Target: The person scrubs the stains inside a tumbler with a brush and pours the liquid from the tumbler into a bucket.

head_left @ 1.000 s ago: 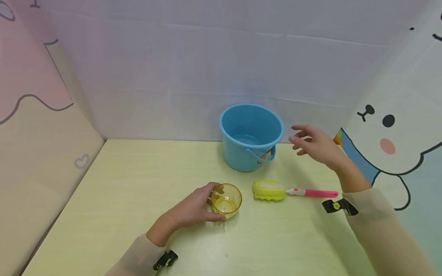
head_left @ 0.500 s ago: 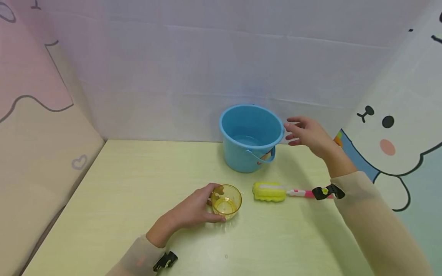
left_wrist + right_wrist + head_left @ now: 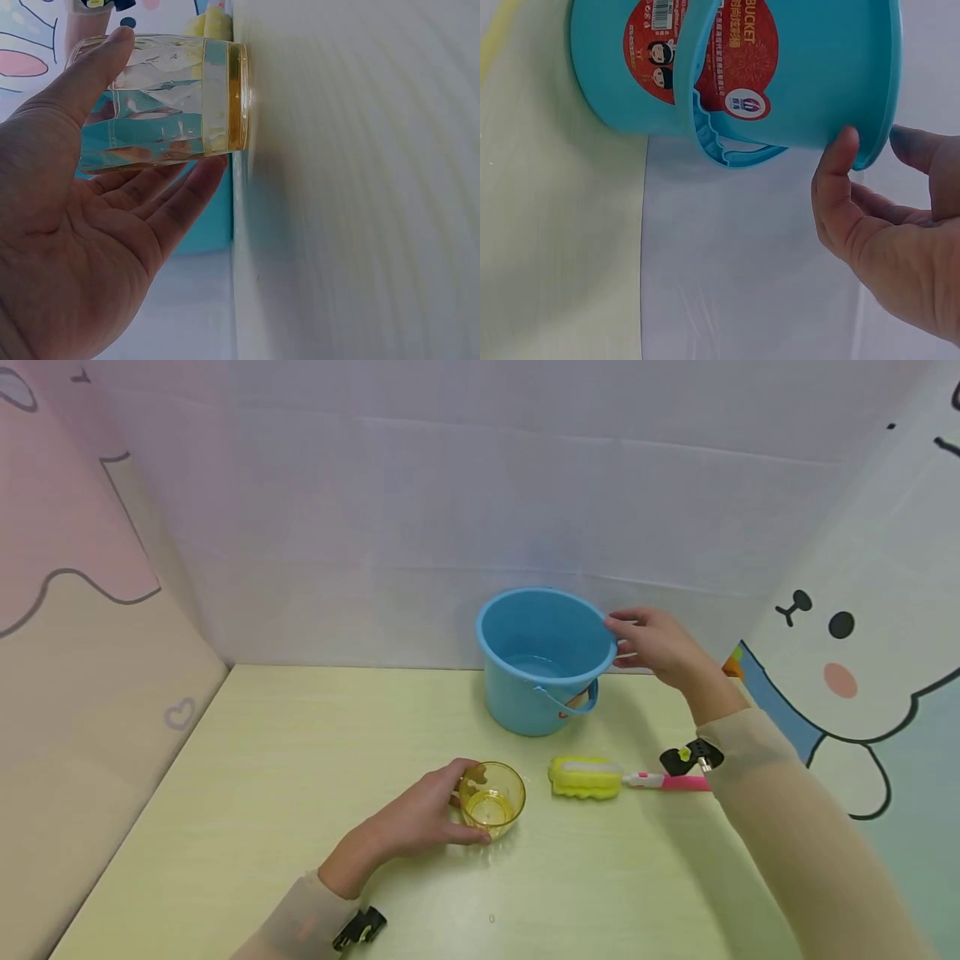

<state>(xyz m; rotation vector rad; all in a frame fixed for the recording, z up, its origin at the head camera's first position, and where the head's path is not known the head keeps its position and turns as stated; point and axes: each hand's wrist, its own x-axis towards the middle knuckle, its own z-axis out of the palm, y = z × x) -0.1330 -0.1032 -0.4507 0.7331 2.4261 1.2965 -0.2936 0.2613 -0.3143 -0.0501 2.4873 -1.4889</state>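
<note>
A clear amber-tinted glass cup (image 3: 491,810) stands upright on the table. My left hand (image 3: 420,810) holds it from the left, with the thumb on the near side and the fingers on the far side. The left wrist view shows the faceted glass (image 3: 161,105) between that thumb and the fingers. A blue plastic bucket (image 3: 525,702) is upright near the back wall. My right hand (image 3: 656,647) is at the right part of its rim. In the right wrist view the bucket's rim (image 3: 891,82) runs between the thumb and the fingers, which touch the outer wall.
A bottle brush (image 3: 587,778) with a yellow sponge head and pink handle lies between cup and bucket, partly under the right forearm. The bucket's handle (image 3: 694,82) hangs down its side. Printed fabric walls (image 3: 420,510) enclose the table (image 3: 300,735) at back and sides.
My right hand has moved left from beside the bucket onto its rim and taken hold there. My left hand and the glass cup have stayed in place.
</note>
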